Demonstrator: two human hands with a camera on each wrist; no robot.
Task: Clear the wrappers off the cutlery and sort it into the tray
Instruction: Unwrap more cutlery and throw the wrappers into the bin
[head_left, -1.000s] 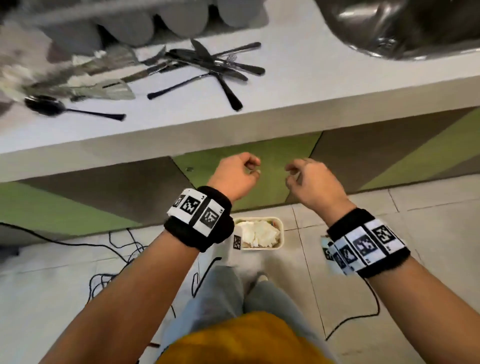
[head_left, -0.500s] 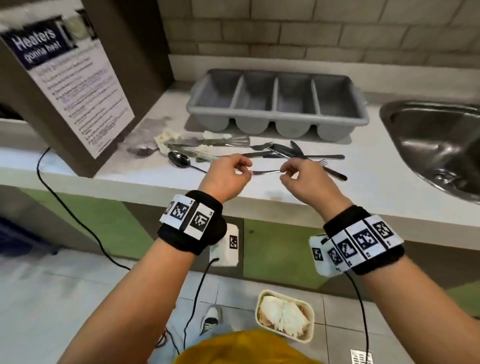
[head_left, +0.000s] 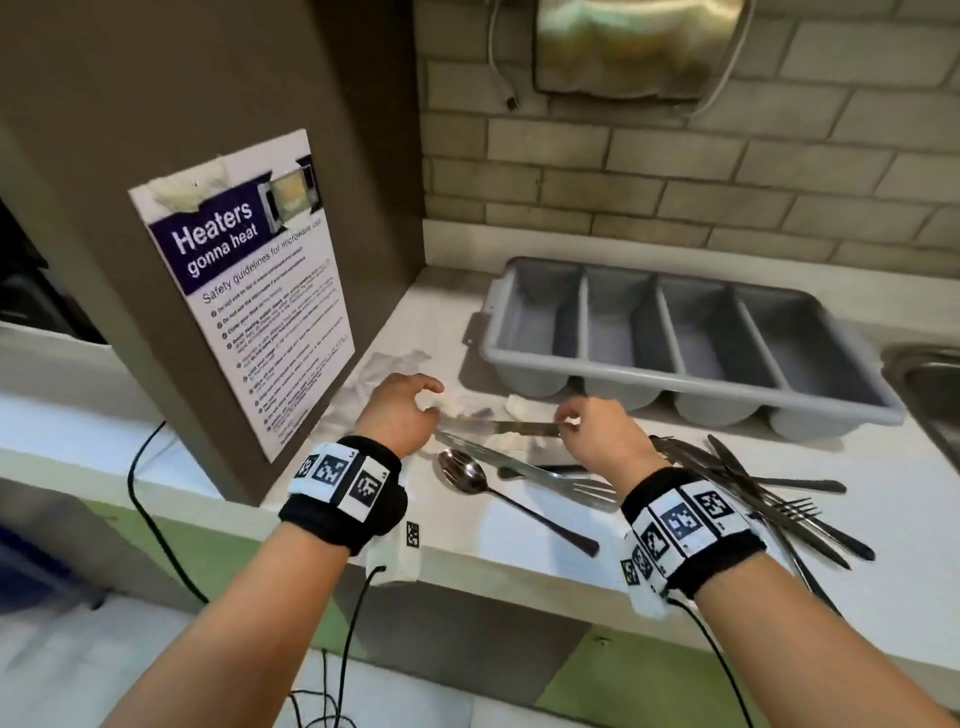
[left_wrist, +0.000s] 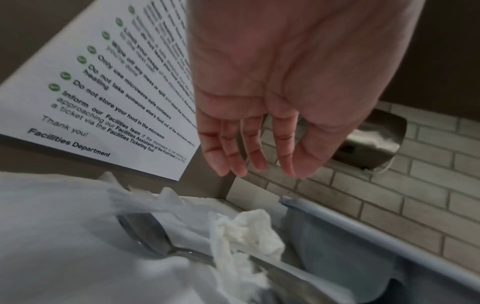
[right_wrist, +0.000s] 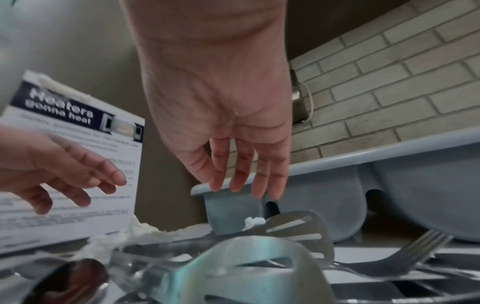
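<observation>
Wrapped knife (head_left: 511, 428) lies on the white counter (head_left: 597, 551) before the gray four-slot tray (head_left: 670, 332). Both hands hover over it: left hand (head_left: 400, 410) and right hand (head_left: 602, 441), fingers (left_wrist: 255, 152) loose, slightly apart, gripping nothing. Crumpled paper (left_wrist: 249, 234), shiny spoon (head_left: 462, 475), forks (head_left: 779, 512) around.

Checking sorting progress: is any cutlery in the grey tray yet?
No: all four compartments of the grey tray show bare in the head view.

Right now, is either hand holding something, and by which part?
Nothing is held. The left hand and the right hand both hang open above the cutlery, with straight fingers in the wrist views.
</observation>
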